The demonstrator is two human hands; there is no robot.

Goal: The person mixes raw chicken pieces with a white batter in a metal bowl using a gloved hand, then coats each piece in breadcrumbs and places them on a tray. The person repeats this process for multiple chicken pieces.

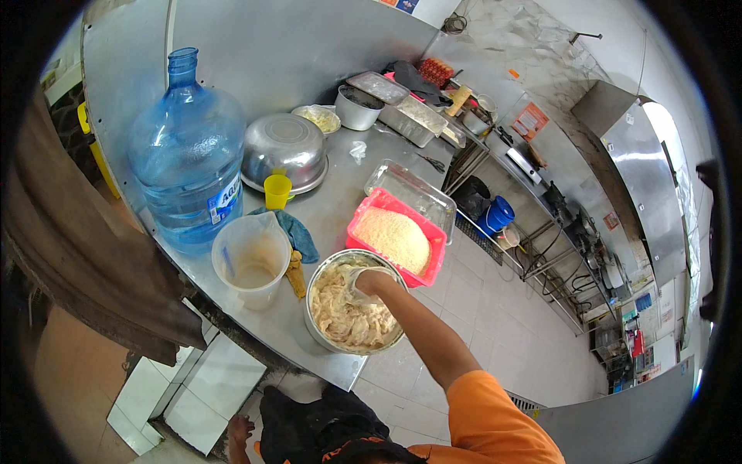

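Observation:
My right hand (371, 285) is down inside a round metal pot (309, 313), wrapped in what looks like a clear plastic bag or glove. Its fingers are hidden, so whether they hold anything cannot be told. Pale, wet, lumpy batter-coated pieces (348, 319) fill the pot. Right behind the pot, a pink plastic basin (439, 246) holds pale crumbs (397, 235). My left hand (240, 428) hangs low beside my body, away from the table, its fingers partly curled and nothing visible in it. A translucent measuring jug (251, 261) stands left of the pot.
A large blue water bottle (188, 151) stands at the left, beside an upturned metal bowl (285, 148) and a yellow cup (277, 191). Cloths (298, 232) lie near the jug. A clear tray (413, 191), scissors (432, 162) and metal containers (359, 110) are farther back on the steel table.

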